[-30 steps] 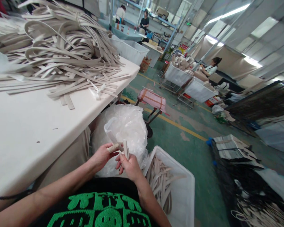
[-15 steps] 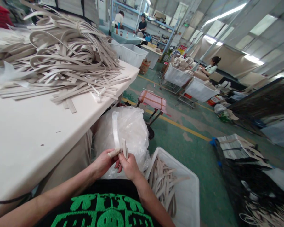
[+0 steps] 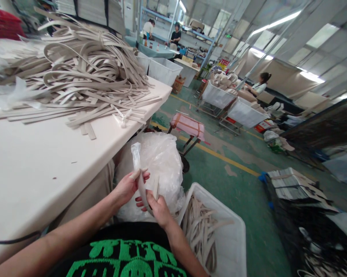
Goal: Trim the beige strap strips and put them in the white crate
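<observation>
Holding 1 beige strap (image 3: 141,188) aloft, just off the tabletop's (image 3: 32,161) right edge. With the left hand (image 3: 130,188), clamping it between thumb and fingers below its glossy whitish end; with the right hand (image 3: 159,209), pinching a small upright bundle of strips (image 3: 156,187) under the thumb, with fingers part-spread behind the strap. Cannot tell how firmly pressed there.

Seemingly mid-handling with this strap: neither laid down nor put in the white bin (image 3: 231,254). Perhaps left to handle: a large tangled heap (image 3: 98,69), spread towards the tabletop's far right corner. Also to be seen inside the bin's left wall: loose straps (image 3: 201,227). Cannot tell which count as done.

In the way, below and beyond the hands: a bulky clear plastic bag (image 3: 164,154), between tabletop and bin. Past that, a pink-topped stool (image 3: 187,126); well apart, 3 co-workers (image 3: 176,36).
</observation>
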`<action>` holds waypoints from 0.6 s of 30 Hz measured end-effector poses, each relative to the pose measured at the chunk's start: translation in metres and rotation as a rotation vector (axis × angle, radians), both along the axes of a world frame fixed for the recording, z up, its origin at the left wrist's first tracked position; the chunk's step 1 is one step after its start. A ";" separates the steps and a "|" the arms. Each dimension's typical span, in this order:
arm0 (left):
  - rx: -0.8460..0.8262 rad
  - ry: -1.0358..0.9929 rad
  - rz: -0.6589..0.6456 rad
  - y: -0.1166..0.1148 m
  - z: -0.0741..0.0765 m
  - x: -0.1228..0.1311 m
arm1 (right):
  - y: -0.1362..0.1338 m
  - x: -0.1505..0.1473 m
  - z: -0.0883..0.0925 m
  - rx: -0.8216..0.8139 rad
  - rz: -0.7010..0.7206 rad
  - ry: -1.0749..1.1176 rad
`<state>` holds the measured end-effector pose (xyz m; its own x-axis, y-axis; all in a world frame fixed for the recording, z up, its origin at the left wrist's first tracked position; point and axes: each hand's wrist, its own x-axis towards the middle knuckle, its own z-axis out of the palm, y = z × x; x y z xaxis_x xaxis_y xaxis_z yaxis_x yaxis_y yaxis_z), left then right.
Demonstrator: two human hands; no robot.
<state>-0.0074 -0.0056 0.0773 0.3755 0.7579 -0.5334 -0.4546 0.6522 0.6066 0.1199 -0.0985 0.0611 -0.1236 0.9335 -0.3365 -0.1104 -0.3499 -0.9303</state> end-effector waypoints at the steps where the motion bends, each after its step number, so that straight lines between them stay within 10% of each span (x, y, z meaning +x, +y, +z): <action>1: 0.023 0.014 -0.070 -0.005 -0.002 0.001 | 0.004 -0.003 0.000 0.019 -0.004 -0.039; 8: 0.154 0.088 -0.005 -0.006 -0.008 -0.004 | 0.017 -0.018 -0.008 0.008 -0.075 -0.221; 13: 0.218 0.017 -0.260 -0.018 -0.007 -0.006 | 0.025 -0.011 0.000 0.113 -0.047 -0.284; 18: 0.148 0.084 0.005 -0.008 -0.009 -0.013 | 0.016 -0.013 0.001 0.048 0.012 -0.229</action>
